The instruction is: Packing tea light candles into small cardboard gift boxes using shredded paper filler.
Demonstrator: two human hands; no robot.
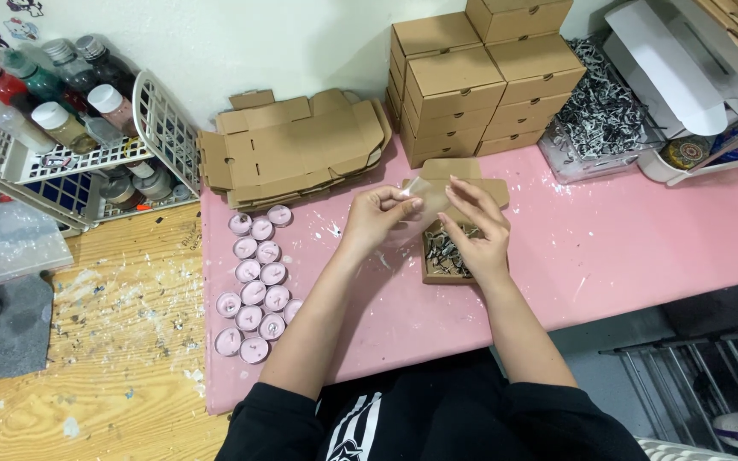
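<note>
Pink candles (255, 290) left of open box (446, 256).

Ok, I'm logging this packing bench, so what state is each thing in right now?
Small open box: lid up, holds dark paper shreds.
Clear wrapper: held between left hand and right hand.
Stacked boxes: assembled, closed.
Flat cardboard blanks: unfolded, piled.
Pink tealight candles: unlit, grouped in rows.
Bottles in white basket: capped.
</note>
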